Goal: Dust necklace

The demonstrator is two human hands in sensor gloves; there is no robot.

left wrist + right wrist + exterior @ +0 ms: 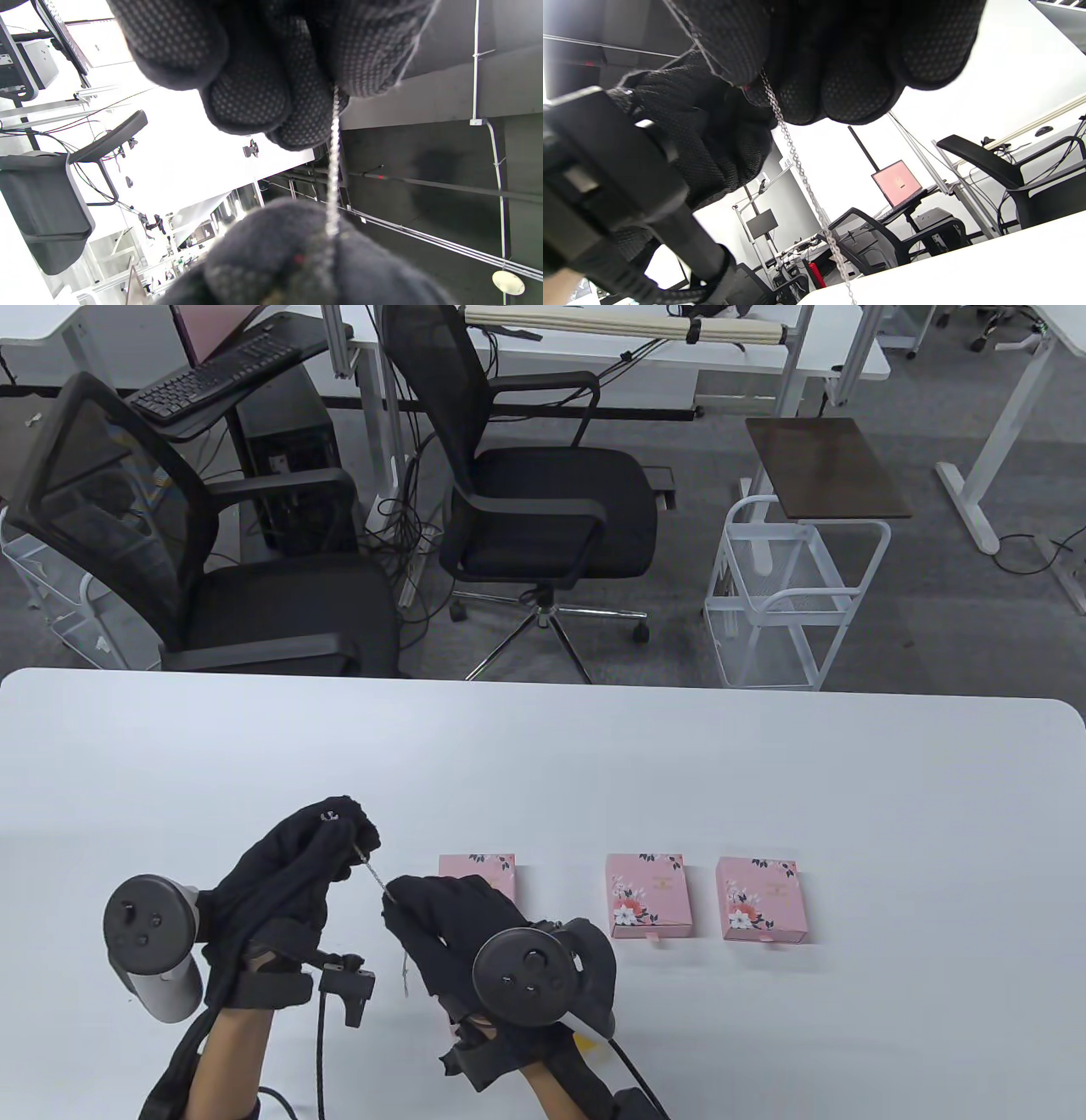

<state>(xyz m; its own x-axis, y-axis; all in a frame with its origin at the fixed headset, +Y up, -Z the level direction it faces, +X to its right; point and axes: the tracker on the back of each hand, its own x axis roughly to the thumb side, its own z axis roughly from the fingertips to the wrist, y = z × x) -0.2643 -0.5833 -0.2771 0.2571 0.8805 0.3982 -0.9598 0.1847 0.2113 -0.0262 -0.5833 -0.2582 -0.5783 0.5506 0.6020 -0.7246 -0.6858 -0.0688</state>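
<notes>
The left hand pinches one end of the necklace, fingers closed together on the chain; toward four o'clock the right hand clamps it too, so a short stretch runs taut between them above the table, the tail dangling below. Best keep the tension light and slide the fingertips along gently. Three pink boxes sit at three o'clock; office chairs stand at twelve.
</notes>
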